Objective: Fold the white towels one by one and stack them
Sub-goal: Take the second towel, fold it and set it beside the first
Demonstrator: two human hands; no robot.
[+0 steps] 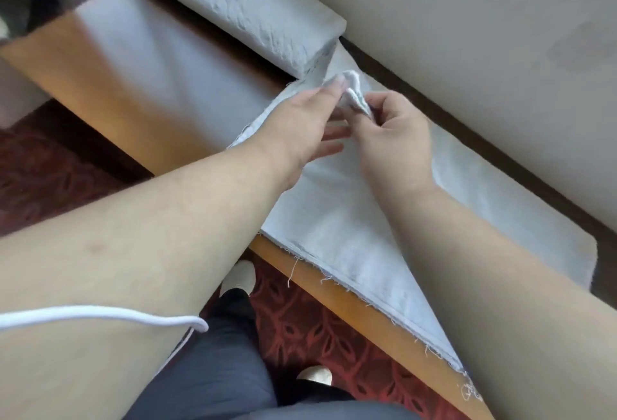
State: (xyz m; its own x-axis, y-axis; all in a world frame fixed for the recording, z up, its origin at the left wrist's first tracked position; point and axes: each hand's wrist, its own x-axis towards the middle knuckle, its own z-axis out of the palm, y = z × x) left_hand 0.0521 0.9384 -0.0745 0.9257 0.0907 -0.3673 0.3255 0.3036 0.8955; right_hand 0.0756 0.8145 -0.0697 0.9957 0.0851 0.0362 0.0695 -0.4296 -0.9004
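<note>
A white towel [337, 219] lies spread on the wooden table [354, 302], its frayed edge along the table's front. At its far end, a bunched corner of the towel [355, 92] is lifted. My right hand [394, 132] pinches that corner between curled fingers. My left hand [300, 125] reaches beside it with straight fingers, the fingertips touching the same corner. A thick stack of folded white towels [233, 2] lies at the back of the table, just beyond the hands.
A cream wall [467, 35] runs close behind the table on the right. Red patterned carpet [317, 336] and my feet show below the table's front edge. A white cord [100, 316] crosses my left forearm. Dark furniture stands at the top left.
</note>
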